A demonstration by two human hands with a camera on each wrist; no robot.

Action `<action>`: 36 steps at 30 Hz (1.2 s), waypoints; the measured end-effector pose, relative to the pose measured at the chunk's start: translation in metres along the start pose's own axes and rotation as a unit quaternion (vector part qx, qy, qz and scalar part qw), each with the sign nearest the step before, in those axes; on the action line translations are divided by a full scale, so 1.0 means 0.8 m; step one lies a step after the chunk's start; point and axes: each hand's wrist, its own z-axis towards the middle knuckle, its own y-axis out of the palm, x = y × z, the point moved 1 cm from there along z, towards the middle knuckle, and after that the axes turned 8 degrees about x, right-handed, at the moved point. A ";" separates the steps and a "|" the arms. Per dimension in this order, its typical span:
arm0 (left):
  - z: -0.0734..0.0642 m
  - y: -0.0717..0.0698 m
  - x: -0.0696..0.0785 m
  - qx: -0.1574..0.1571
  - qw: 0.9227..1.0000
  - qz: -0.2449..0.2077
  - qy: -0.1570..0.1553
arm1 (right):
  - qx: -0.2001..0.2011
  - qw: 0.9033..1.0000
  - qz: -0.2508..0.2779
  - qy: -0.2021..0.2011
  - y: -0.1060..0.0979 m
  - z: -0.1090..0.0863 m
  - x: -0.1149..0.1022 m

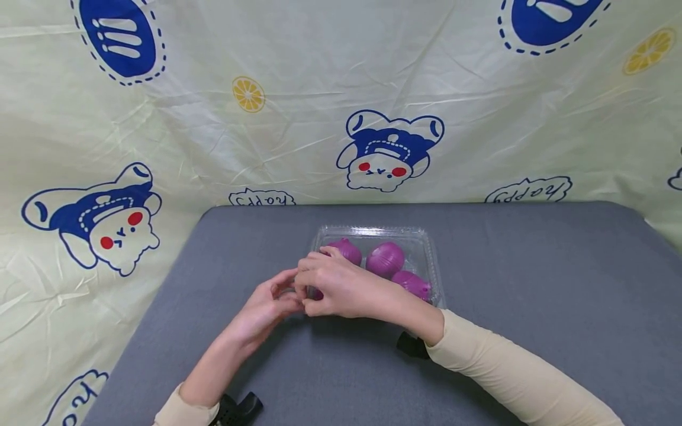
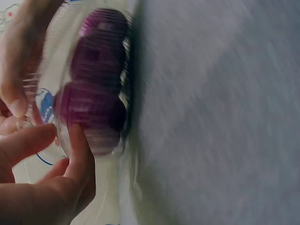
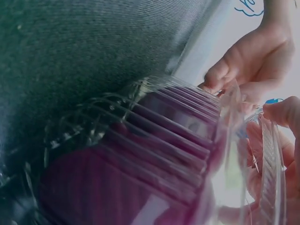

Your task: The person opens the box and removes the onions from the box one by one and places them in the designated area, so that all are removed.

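Note:
A clear plastic clamshell container [image 1: 438, 283] holds several purple onions [image 1: 386, 259] on the table. My right hand [image 1: 346, 289] reaches across its near left corner. Its thumb and fingers pinch the edge of the clear lid [image 3: 272, 173], which stands apart from the ribbed base in the right wrist view. At the same corner, my left hand [image 1: 262, 309] pinches the container's rim between thumb and finger, as seen in the left wrist view, close to the right fingertips. The right hand partly hides the onions on the left. Blur softens the left wrist view.
A grey cloth [image 1: 533, 284] covers the table. Behind and to the left hangs a pale printed sheet [image 1: 298, 148] with cartoon figures. Black wrist devices [image 1: 412, 345] show below both forearms.

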 end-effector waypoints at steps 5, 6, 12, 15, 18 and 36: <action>-0.005 0.001 0.001 0.022 0.970 0.208 0.125 | 0.008 1.000 0.020 -0.001 -0.008 0.002 -0.003; -0.006 0.001 0.001 0.022 0.957 0.246 0.150 | 0.010 1.000 0.022 -0.001 -0.009 0.002 -0.003; -0.012 0.009 0.003 0.007 0.884 0.403 0.237 | 0.015 1.000 0.023 -0.004 -0.012 0.001 -0.004; -0.016 0.014 0.002 0.000 0.869 0.435 0.237 | 0.016 1.000 0.026 -0.007 -0.011 0.000 -0.006; -0.020 0.019 0.001 -0.006 0.867 0.447 0.220 | 0.021 1.000 0.014 -0.019 -0.008 0.000 -0.008; -0.020 0.027 -0.001 -0.005 0.850 0.491 0.191 | 0.061 0.979 -0.193 0.010 -0.024 -0.072 -0.007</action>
